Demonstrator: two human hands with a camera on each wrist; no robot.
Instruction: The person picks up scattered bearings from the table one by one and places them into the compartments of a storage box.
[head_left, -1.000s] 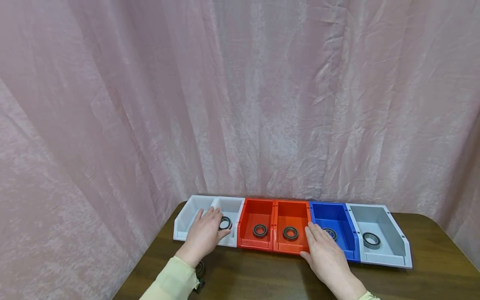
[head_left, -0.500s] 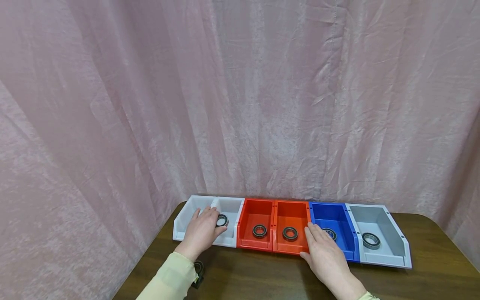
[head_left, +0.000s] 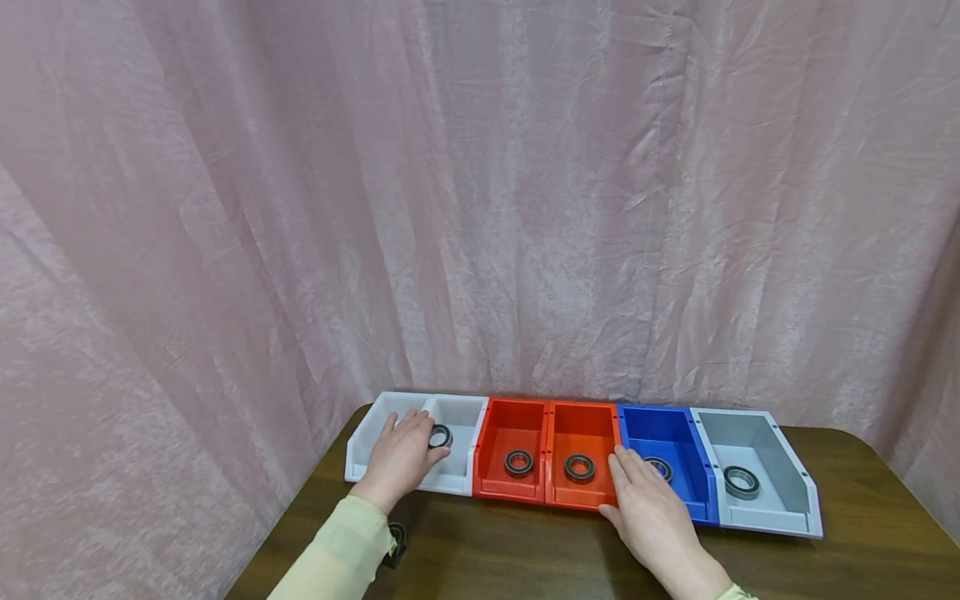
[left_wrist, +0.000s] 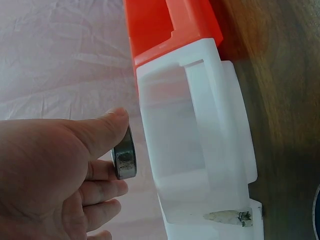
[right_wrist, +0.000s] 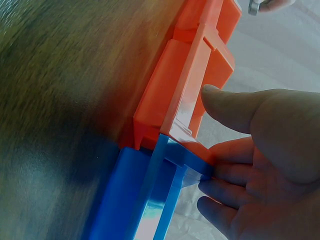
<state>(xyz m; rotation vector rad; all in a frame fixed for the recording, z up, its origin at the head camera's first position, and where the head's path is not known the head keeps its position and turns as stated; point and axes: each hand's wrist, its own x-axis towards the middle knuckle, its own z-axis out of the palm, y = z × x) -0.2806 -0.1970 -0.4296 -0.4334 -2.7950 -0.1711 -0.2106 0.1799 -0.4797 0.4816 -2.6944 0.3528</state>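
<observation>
My left hand [head_left: 401, 454] pinches a ball bearing [left_wrist: 124, 156] between thumb and fingers. In the head view the bearing shows beside the fingers, over the white bins [head_left: 467, 405]; the left wrist view has it apart from their walls. My right hand [head_left: 654, 510] lies at the border of the orange bin [head_left: 583, 421] and the blue bin [head_left: 660, 425]. Its fingers look loosely extended in the right wrist view, seemingly touching the blue bin's rim [right_wrist: 197, 167], with the thumb over the orange side. A bearing [head_left: 659, 468] in the blue bin is partly hidden by that hand.
Single bearings lie in the red bin [head_left: 519, 463], the orange bin and the grey bin [head_left: 797, 483]. Another dark ring [head_left: 398, 536] is on the wooden table [head_left: 510, 554], partly covered by my left sleeve [head_left: 337, 542]. A pink curtain [head_left: 525, 208] hangs behind the row.
The left hand has shifted slightly left and away from me, carrying the pinched bearing from the right white bin's middle toward the divider between the white bins. The right hand stays put.
</observation>
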